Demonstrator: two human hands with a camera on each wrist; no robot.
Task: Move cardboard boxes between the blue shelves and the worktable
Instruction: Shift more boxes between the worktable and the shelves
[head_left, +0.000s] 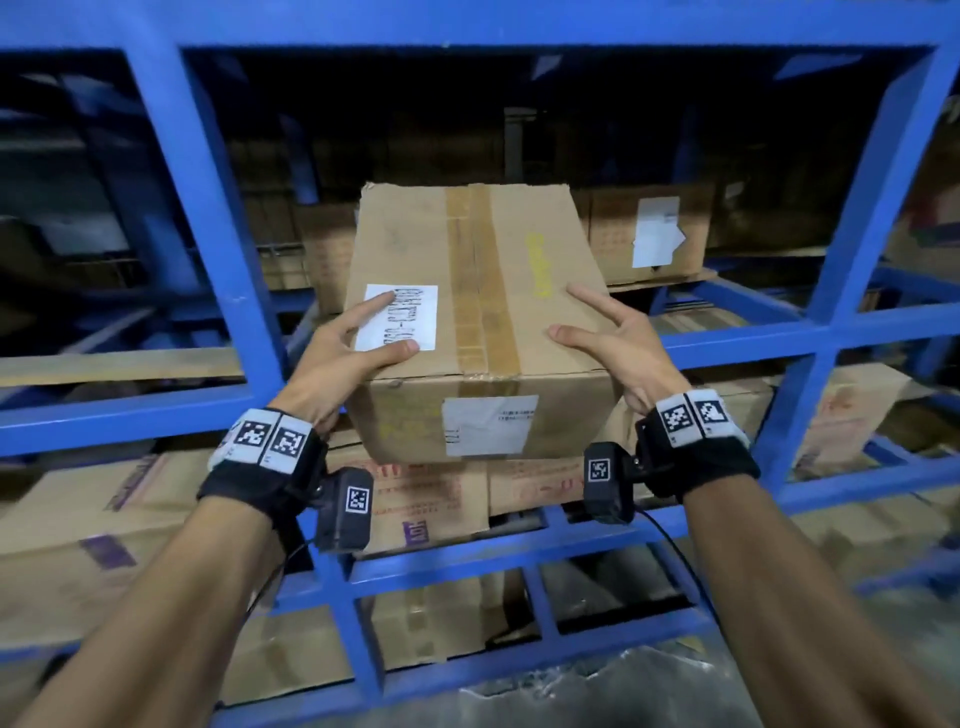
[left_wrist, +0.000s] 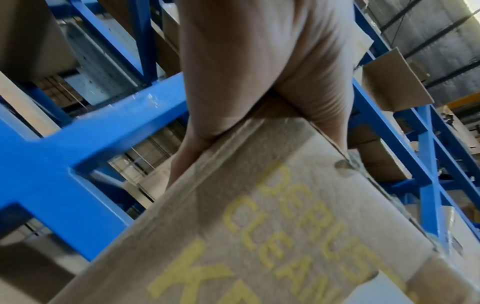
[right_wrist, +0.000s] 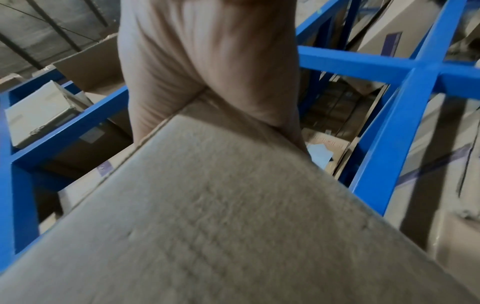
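Blue shelves: cardboard boxes on upper level, more boxes on level below.

The cardboard box is tan brown, with a darker brown tape strip along its top, faded yellow lettering, and white paper labels printed in black. The shelf frame is bright blue. Both wristbands are black, carrying black-and-white square-patterned markers. Boxes below bear red and purple print.
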